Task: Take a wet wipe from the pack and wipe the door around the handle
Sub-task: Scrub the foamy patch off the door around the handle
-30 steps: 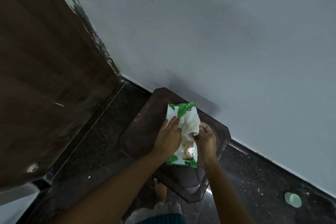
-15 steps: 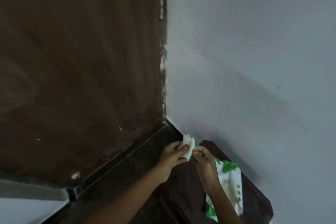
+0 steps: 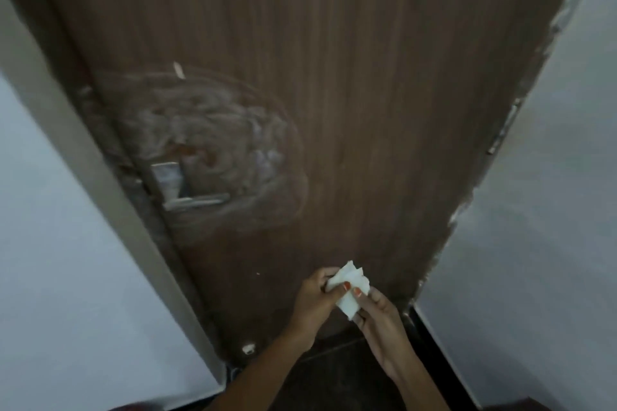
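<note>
- A person's left hand and right hand together pinch a folded white wet wipe, fingers of both closed on it, low in front of a brown wooden door.
- The metal door handle sits well up and to the left of the wipe, ringed by whitish swirled smears.
- Pale walls flank the door.

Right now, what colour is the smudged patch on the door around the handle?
Whitish, in swirled streaks on the dark brown door, around the handle; head view.
</note>
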Motion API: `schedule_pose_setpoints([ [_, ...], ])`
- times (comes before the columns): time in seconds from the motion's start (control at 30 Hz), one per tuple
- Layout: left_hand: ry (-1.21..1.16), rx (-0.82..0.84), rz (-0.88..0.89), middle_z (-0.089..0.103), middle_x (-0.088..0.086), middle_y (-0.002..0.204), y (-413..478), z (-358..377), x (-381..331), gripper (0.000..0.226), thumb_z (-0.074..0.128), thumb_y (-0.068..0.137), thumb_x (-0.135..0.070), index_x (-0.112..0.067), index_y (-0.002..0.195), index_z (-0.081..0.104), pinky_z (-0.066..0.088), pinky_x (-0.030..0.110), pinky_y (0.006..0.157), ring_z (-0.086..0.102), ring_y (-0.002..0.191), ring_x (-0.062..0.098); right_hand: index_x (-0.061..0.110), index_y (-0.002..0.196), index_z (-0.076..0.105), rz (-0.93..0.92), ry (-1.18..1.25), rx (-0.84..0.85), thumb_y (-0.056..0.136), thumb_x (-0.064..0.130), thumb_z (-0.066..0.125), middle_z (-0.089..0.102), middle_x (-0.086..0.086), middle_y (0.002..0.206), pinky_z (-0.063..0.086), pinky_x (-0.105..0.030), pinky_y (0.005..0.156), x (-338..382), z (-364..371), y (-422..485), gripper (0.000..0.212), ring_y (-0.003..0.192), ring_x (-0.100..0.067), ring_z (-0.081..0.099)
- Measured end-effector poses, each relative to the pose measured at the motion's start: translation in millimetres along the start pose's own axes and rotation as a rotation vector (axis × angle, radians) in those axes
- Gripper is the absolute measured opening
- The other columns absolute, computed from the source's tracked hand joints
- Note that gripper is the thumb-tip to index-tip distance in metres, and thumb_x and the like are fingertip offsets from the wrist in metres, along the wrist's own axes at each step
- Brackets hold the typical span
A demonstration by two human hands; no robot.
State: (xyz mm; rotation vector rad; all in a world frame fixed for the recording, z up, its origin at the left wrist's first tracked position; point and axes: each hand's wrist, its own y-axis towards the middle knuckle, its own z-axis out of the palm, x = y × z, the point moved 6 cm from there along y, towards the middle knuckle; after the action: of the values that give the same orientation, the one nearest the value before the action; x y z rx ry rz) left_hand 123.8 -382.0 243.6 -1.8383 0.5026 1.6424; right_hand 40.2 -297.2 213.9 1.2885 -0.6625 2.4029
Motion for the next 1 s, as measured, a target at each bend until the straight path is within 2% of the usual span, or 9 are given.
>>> schedule_pose_setpoints([
  [0.27,0.035,-0.265,0.160,0.063,-0.007,0.097,9,-149,-38,0.020,0.063,0.090,-0.005,-0.014,0.107,0.059,0.049,0.011,0.068,0.061,0.087,0.005,0.006,0.100,0.069,-0.030,0.069,0.104,0.075,0.018,0.065,0.073,-0.010,0.097,0.055,-0.020,0.067,-19,148,43,0.028,0.088,-0.016,0.069],
  [0.47,0.018,-0.407,0.201,0.059,-0.009,0.096,12,-203,-56,0.025,0.064,0.090,-0.004,-0.011,0.113,0.057,0.045,0.002,0.065,0.056,0.085,-0.005,0.007,0.091,0.069,-0.070,0.113,0.071,0.086,0.008,0.060,0.074,-0.006,0.091,0.055,-0.020,0.066,-26,199,65,0.011,0.086,-0.014,0.070],
  [0.57,0.056,-0.462,0.214,0.060,-0.006,0.098,11,-215,-60,0.025,0.063,0.090,-0.002,-0.008,0.114,0.058,0.043,0.001,0.065,0.056,0.086,-0.002,0.012,0.077,0.071,-0.127,0.093,0.025,0.086,0.005,0.060,0.074,-0.004,0.085,0.055,-0.019,0.063,-23,211,70,0.016,0.080,-0.013,0.070],
  [0.63,0.094,-0.515,0.215,0.063,0.002,0.103,9,-224,-60,0.024,0.061,0.089,0.002,-0.006,0.112,0.059,0.045,0.003,0.070,0.060,0.094,0.008,0.016,0.069,0.071,-0.182,0.065,-0.022,0.086,0.003,0.061,0.074,-0.005,0.086,0.055,-0.019,0.063,-19,215,73,0.023,0.080,-0.014,0.069],
  [0.73,0.294,-0.653,0.299,0.061,0.001,0.103,0,-240,-68,0.019,0.057,0.092,0.002,-0.009,0.106,0.061,0.043,0.007,0.079,0.061,0.101,0.019,0.014,0.077,0.068,-0.287,-0.032,-0.163,0.084,0.003,0.064,0.066,-0.008,0.105,0.053,-0.023,0.077,-10,215,81,0.015,0.095,-0.017,0.062],
  [0.8,0.502,-0.736,0.459,0.059,0.003,0.106,-13,-252,-84,0.018,0.057,0.091,0.004,-0.007,0.105,0.062,0.046,0.016,0.087,0.059,0.104,0.023,0.015,0.073,0.066,-0.430,-0.189,-0.254,0.082,0.002,0.067,0.065,-0.003,0.104,0.049,-0.011,0.074,0,216,86,0.015,0.092,-0.009,0.061],
  [0.87,0.770,-0.857,0.739,0.060,0.015,0.112,-29,-261,-106,0.019,0.056,0.087,0.005,0.001,0.104,0.064,0.046,0.033,0.097,0.055,0.109,0.028,0.011,0.071,0.063,-0.586,-0.386,-0.326,0.080,0.001,0.068,0.064,0.002,0.094,0.045,-0.005,0.067,9,221,89,0.014,0.085,-0.004,0.060],
  [0.93,0.953,-0.991,0.968,0.053,0.020,0.120,-37,-268,-122,0.027,0.049,0.085,-0.002,0.001,0.110,0.059,0.028,0.036,0.111,0.042,0.124,0.029,0.005,0.074,0.062,-0.712,-0.503,-0.364,0.077,-0.003,0.070,0.061,0.002,0.086,0.045,-0.006,0.066,12,228,89,0.012,0.078,-0.001,0.058],
  [1.0,1.054,-1.132,0.989,0.038,0.015,0.136,-38,-282,-134,0.039,0.046,0.087,-0.008,-0.005,0.126,0.045,0.008,0.036,0.118,0.017,0.144,0.019,0.003,0.076,0.062,-0.799,-0.594,-0.346,0.075,-0.006,0.070,0.059,0.000,0.083,0.040,0.000,0.066,11,235,92,0.012,0.075,0.000,0.056],
])
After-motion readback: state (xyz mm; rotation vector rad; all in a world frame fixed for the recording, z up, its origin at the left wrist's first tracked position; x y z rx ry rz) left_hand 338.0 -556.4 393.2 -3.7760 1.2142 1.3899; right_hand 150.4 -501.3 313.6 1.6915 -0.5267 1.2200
